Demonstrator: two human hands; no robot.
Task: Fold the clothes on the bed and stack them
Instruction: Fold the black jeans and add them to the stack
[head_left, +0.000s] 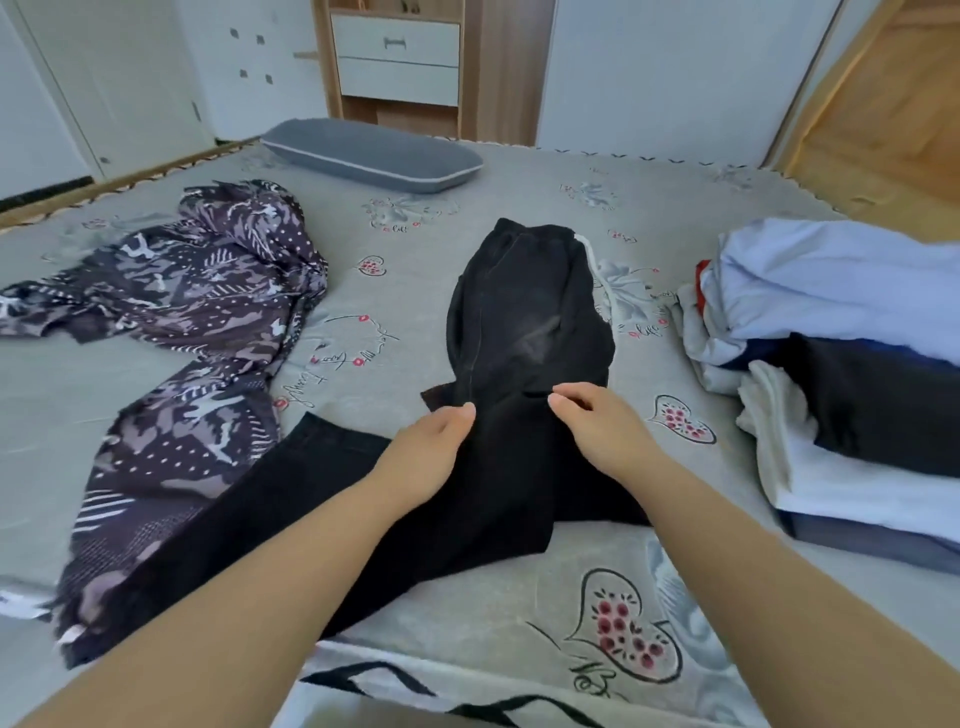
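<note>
A home bedroom: a bed, pillow and wardrobe drawers.

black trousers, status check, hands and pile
Left hand and right hand both pinching black cloth trousers. Folded clothes stack at right. Patterned purple garment unfolded.
</note>
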